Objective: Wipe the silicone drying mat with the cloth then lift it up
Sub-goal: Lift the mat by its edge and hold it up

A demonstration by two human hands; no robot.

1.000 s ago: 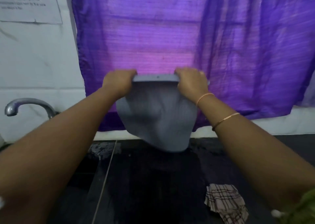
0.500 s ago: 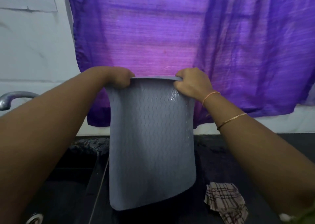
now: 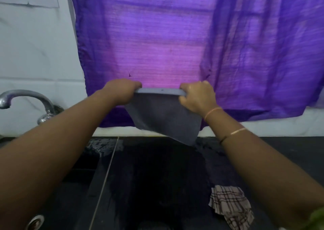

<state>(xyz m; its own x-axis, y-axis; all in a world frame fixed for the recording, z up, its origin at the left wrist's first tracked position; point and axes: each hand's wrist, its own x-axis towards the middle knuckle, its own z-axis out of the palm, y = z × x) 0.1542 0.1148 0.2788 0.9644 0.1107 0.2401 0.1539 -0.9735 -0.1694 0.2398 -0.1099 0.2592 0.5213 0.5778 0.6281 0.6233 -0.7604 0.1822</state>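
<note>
The grey silicone drying mat [image 3: 164,119] hangs in the air above the dark counter, in front of the purple curtain. My left hand [image 3: 122,92] grips its top edge at the left corner. My right hand [image 3: 197,96] grips the top edge at the right corner. The mat's lower part swings away from me, its bottom corner pointing down near the counter's back edge. The checked cloth [image 3: 230,205] lies crumpled on the counter at the lower right, under my right forearm, touched by neither hand.
A wet black counter [image 3: 157,186] spreads below the mat. A sink with a drain [image 3: 35,221] sits at the lower left, and a metal tap [image 3: 26,98] stands behind it. A purple curtain [image 3: 175,37] covers the wall behind.
The mat hung flat toward me half a second ago; now its lower part has swung away toward the curtain. Both hands keep their grip on the top edge.
</note>
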